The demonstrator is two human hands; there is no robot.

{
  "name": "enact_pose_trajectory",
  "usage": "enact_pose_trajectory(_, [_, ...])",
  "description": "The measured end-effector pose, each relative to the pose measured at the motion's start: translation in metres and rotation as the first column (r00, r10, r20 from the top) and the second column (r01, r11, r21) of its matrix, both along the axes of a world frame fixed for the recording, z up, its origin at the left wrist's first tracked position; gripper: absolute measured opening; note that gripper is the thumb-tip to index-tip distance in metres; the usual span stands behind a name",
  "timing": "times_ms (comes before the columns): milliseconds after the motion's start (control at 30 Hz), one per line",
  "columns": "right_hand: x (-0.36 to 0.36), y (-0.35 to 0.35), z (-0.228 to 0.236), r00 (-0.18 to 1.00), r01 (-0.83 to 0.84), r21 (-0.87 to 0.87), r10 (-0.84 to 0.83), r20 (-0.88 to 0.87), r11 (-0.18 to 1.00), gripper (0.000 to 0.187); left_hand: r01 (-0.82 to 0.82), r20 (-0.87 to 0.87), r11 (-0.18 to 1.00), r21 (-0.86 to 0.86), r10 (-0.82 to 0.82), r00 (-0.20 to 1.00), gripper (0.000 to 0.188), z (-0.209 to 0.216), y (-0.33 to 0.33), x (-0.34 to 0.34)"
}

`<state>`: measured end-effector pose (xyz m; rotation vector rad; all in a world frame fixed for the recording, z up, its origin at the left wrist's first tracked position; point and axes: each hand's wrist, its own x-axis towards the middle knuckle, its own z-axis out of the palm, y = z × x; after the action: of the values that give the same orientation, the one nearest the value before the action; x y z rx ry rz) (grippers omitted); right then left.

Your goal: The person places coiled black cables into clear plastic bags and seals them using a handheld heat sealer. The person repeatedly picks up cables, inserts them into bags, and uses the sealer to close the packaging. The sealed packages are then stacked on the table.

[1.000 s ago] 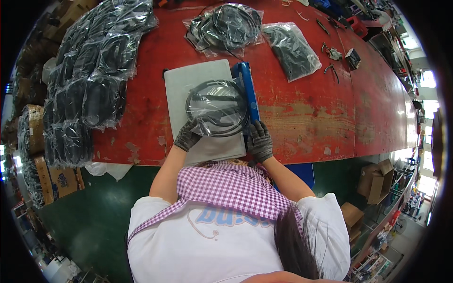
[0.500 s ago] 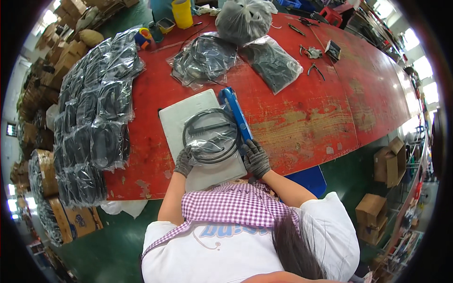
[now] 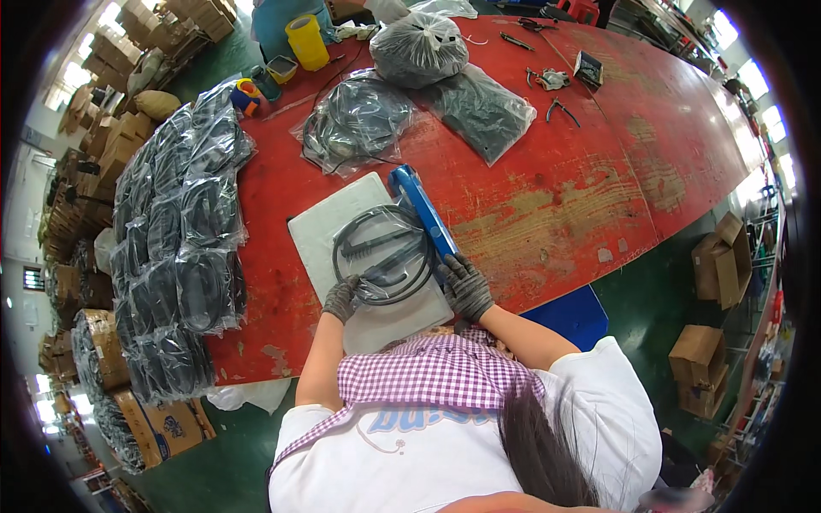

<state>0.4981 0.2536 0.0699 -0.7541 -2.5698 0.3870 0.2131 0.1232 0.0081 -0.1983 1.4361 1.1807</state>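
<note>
A clear plastic bag with a coiled black hose and a black brush-like piece inside lies on a white foam-like board. My left hand, in a grey knit glove, has its fingers closed on the bag's lower left edge. Along the bag's right side stands a long blue bag sealer, angled away from me. My right hand, gloved alike, curls over the sealer's near end. The fingertips' underside is hidden there.
Packed bags of black coils cover the red table's left side. Farther back are more bagged coils, a stuffed bag, a flat bag, a yellow container and pliers. Another person's gloved hand touches the stuffed bag.
My view has shifted slightly. Both my hands stay at the bag and the sealer. At the far edge, another person's gloved hand has come onto the stuffed bag.
</note>
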Motion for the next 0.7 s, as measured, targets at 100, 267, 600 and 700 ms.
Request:
enact_pose_trajectory(100, [0.001, 0.0, 0.0, 1.0, 0.008, -0.005, -0.008, -0.009, 1.0, 0.031, -0.004, -0.004, 1.0, -0.012, 0.004, 1.0, 0.014, 0.004, 0.003, 0.003])
enact_pose_trajectory(267, [0.004, 0.001, 0.006, 0.999, 0.013, -0.049, -0.015, -0.032, 0.999, 0.03, 0.175, -0.098, 0.984, -0.015, -0.176, 0.98, 0.017, 0.005, 0.005, 0.002])
enact_pose_trajectory(600, [-0.004, 0.013, 0.044, 0.996, 0.085, -0.24, -0.092, -0.019, 0.967, 0.033, -0.14, 0.139, 0.99, 0.016, 0.136, 0.981, 0.016, 0.01, 0.006, 0.012])
enact_pose_trajectory(700, [-0.005, 0.019, 0.066, 0.994, 0.068, -0.362, -0.094, -0.054, 0.93, 0.037, -0.179, 0.153, 0.981, 0.073, 0.166, 0.974, 0.017, 0.003, -0.008, 0.006])
